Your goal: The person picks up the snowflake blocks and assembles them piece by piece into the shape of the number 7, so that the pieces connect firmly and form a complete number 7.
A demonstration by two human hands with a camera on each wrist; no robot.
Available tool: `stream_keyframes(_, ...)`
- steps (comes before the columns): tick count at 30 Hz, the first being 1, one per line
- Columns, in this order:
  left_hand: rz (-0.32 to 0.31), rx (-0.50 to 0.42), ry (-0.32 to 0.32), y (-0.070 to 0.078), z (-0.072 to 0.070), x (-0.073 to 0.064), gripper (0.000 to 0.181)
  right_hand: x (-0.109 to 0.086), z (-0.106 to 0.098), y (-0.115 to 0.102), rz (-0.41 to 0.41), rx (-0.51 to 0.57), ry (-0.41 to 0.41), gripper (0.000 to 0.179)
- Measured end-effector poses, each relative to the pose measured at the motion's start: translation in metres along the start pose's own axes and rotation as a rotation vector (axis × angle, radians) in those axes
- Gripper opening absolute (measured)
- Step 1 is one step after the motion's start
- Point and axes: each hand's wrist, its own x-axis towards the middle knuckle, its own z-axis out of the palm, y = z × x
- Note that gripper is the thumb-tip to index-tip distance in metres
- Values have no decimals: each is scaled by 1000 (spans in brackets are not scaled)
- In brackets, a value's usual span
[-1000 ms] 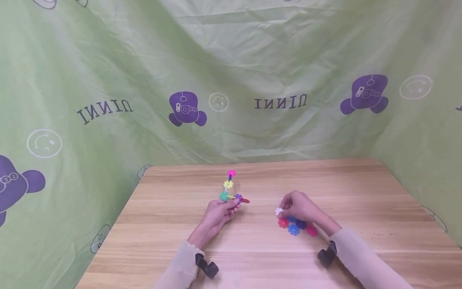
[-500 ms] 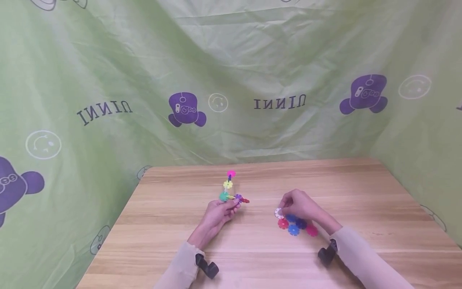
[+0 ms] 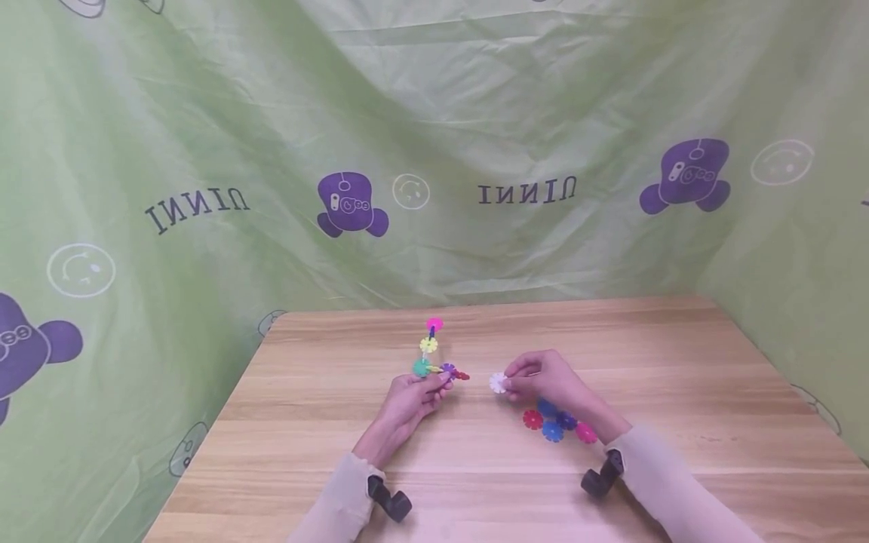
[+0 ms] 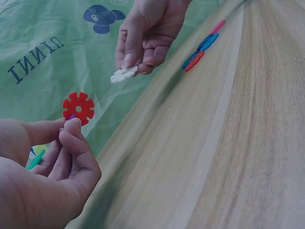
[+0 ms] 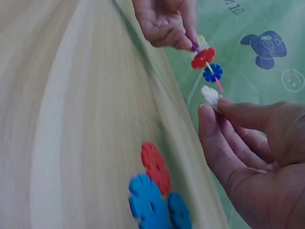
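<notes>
My left hand pinches a chain of interlocking plastic snowflake discs by its purple disc. A red disc juts from the chain's right end. Leftward and up run a green disc, a yellow disc and a pink disc at the far tip. Between thumb and fingers, my right hand pinches a loose white snowflake disc. The white disc is held up a short way right of the red one, not touching it.
On the wooden table, below my right hand, lies a group of loose discs: a red disc, a light blue disc, a pink disc and other blue ones. A green printed curtain hangs behind the table.
My right hand has lifted the white disc from beside the loose discs and carried it left toward the chain. The left hand and its chain have stayed nearly still.
</notes>
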Motion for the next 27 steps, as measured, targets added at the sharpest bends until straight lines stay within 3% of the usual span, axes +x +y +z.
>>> stream_keyframes(5, -8, 6, 6, 0, 1, 0, 29, 2, 15, 1, 50, 137, 11, 39)
stream_keyframes(12, -19, -8, 6, -1, 2, 3, 31, 7, 29, 2, 113, 296, 85, 38)
stream_keyframes(27, -22, -4, 4, -2, 7, 2, 32, 7, 33, 5, 103, 409, 57, 40)
